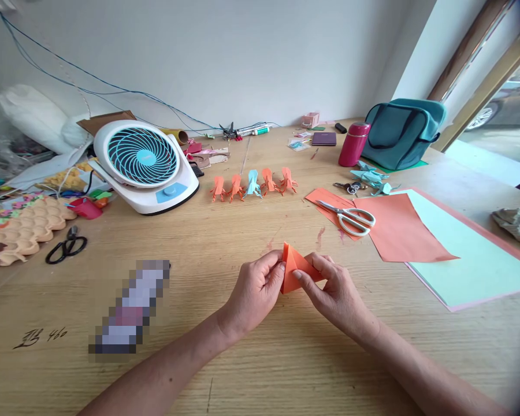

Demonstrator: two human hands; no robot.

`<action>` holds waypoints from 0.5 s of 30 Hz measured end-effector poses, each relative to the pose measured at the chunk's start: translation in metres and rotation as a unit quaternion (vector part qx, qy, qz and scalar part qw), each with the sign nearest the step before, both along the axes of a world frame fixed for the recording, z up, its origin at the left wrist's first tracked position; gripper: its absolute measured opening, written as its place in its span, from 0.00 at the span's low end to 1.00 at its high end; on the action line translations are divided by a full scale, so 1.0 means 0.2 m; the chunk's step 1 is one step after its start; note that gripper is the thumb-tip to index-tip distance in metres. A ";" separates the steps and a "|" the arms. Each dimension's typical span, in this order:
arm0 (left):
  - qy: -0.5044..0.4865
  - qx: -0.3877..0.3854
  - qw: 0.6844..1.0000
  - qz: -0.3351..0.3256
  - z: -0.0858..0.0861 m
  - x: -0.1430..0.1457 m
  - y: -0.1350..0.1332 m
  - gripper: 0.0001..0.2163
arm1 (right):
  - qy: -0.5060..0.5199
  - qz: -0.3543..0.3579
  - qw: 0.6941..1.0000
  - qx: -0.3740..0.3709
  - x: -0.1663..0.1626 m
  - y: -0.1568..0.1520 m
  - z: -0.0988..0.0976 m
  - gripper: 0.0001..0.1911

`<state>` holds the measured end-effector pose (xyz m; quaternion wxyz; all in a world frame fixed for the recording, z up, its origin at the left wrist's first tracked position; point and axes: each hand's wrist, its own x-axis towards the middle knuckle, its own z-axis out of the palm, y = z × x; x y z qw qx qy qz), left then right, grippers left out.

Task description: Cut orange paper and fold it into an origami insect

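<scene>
A folded piece of orange paper (295, 267) stands as a small triangle just above the wooden table (260, 358). My left hand (256, 292) pinches its left edge with thumb and fingers closed. My right hand (331, 289) grips its right side, fingers pressed on the fold. Beyond them stands a row of finished paper figures (253, 185), orange with one light blue.
White-handled scissors (351, 218) lie on orange sheets (394, 228) beside a pale green sheet (468, 254) to the right. A white and blue fan (144, 164), black scissors (67, 245), a pink bottle (354, 143) and a teal bag (403, 132) stand farther back.
</scene>
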<state>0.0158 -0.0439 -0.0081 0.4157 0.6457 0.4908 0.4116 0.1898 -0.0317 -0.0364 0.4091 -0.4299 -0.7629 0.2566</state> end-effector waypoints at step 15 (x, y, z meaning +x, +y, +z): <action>0.064 0.041 0.997 -0.015 -0.03 0.00 0.00 0.14 | 0.002 -0.008 1.000 0.006 0.00 -0.01 0.00 0.18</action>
